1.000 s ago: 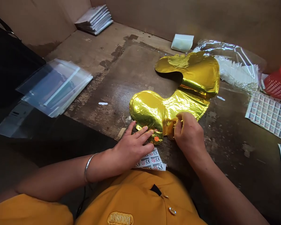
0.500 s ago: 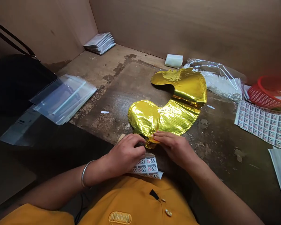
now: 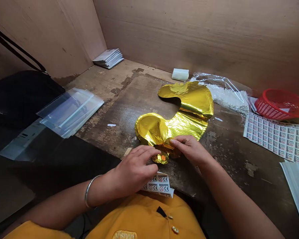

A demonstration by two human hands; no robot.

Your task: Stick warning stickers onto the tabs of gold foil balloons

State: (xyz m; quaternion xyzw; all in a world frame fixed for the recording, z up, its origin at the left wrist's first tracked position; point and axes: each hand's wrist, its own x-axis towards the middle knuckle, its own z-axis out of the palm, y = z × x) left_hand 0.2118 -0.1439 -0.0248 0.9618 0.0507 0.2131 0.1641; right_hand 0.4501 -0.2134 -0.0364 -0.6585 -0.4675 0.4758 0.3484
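Observation:
A shiny gold foil balloon (image 3: 189,124), flat and curved, lies on the worn dark table. My right hand (image 3: 193,149) pinches a crumpled flap of its near end between thumb and fingers. Beside it, my left hand (image 3: 137,169) has its index fingertip on the short tail of the balloon, and the lower fingers are hidden under the palm. A round orange spot (image 3: 163,157) shows on that tail. Under my left thumb juts a folded sheet of CE stickers (image 3: 160,184); whether the hand grips the sheet is hidden.
Clear plastic sleeves (image 3: 72,111) lie at the left, near a black bag (image 3: 22,96). A stack of packets (image 3: 109,58) sits in the back corner. On the right are a bag of white pieces (image 3: 229,94), a red basket (image 3: 272,104) and a printed sticker sheet (image 3: 274,136).
My right hand has drawn a flap of the foil up and to the right, uncovering the orange spot on the tail. The left hand stays beside it. The view has tilted slightly up.

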